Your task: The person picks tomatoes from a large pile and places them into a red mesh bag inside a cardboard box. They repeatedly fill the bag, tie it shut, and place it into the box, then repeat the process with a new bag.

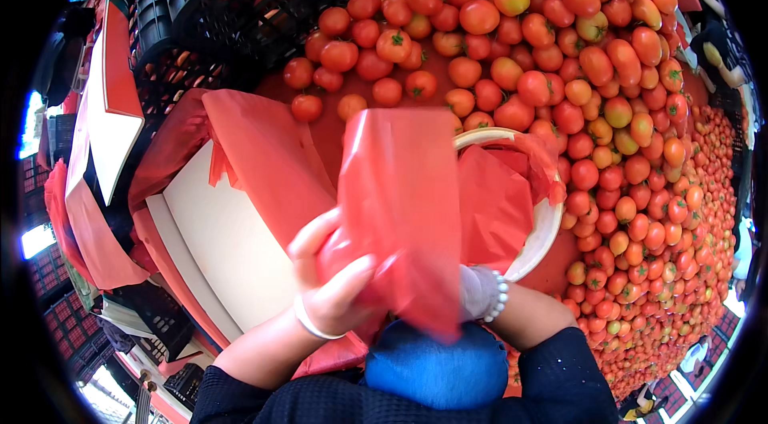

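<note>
A thin red sheet (399, 184), blurred, hangs upright before me, with my left hand (336, 286) gripping its lower left side. That hand is bare and wears a white bangle. On the other side, my right hand (480, 292) wears a pale grey glove and a beaded bracelet; the sheet hides its fingers, so its hold cannot be seen. Just beyond it stands a round pale basket (543, 238) with crumpled red sheeting (495, 202) inside. To the left lies an open cream-coloured box (225, 238) with red sheeting (264, 142) draped over its far side.
Loose tomatoes (576, 118) pile up across the far side and the right. Black plastic crates (234, 4) stand at the far left. Against my lap rests a rounded blue object (438, 367). More box panels (111, 124) stand at the left edge. People appear small along the right rim.
</note>
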Motion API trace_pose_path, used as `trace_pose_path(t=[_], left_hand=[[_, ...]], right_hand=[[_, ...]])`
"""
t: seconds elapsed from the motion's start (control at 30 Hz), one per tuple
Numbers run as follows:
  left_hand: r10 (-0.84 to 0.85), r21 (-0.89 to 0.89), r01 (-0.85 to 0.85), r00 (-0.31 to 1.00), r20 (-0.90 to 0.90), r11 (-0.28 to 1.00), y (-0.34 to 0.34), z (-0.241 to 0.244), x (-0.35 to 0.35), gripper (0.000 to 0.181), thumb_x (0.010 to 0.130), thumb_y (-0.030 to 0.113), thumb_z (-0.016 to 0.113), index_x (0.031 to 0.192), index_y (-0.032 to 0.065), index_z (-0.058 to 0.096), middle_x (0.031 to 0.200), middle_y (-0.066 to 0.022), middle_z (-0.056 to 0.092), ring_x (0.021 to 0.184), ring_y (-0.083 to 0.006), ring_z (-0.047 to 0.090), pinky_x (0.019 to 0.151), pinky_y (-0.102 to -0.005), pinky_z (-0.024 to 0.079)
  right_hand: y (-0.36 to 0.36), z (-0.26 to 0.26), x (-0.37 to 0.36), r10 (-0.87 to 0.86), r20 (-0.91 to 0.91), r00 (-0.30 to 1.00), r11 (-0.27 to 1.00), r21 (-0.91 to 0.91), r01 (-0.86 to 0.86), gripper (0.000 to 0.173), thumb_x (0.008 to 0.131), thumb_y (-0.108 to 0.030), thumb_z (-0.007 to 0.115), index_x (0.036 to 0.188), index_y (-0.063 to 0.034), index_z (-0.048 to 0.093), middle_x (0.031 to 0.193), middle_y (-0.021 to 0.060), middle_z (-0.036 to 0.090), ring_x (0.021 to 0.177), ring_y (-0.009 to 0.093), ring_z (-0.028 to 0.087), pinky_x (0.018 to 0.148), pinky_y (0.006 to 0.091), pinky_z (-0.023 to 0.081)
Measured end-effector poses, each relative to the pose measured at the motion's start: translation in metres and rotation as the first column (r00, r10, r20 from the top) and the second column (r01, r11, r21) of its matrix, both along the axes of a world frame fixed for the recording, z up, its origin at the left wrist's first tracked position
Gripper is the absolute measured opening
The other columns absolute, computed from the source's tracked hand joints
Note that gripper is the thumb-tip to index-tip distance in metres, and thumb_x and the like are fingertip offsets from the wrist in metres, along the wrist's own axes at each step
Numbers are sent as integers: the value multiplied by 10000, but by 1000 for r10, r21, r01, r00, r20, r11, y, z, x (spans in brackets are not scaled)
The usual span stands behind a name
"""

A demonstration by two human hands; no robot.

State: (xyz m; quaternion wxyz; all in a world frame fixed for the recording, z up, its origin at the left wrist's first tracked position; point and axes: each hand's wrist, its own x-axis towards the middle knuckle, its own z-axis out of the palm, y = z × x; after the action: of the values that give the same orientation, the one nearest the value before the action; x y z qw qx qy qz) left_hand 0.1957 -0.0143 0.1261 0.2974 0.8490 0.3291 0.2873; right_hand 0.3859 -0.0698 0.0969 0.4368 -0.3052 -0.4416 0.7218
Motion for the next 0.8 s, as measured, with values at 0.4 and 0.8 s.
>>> trace_pose_path(t=[0.4,0.8], left_hand=[[187,-116,-505,510,-840,855,110,-42,-219,585,643,86,735,1155,100,453,1113,-196,551,946,-389,598,822,-426,504],[834,245,-797,523,-175,552,151,-172,-158,898,669,-25,633,1468,108,245,1415,-332,213,1296,-485,265,1063,-505,293]], right_hand=[[69,-145,221,-546,804,-236,799,584,142,612,834,-232,703,1347,-25,441,1310,209,485,1195,362,486,1024,410,398],[-112,-173,52,-495,868,-50,868,492,-66,604,664,-226,811,1199,-144,542,1234,187,505,1129,403,505,911,498,460]])
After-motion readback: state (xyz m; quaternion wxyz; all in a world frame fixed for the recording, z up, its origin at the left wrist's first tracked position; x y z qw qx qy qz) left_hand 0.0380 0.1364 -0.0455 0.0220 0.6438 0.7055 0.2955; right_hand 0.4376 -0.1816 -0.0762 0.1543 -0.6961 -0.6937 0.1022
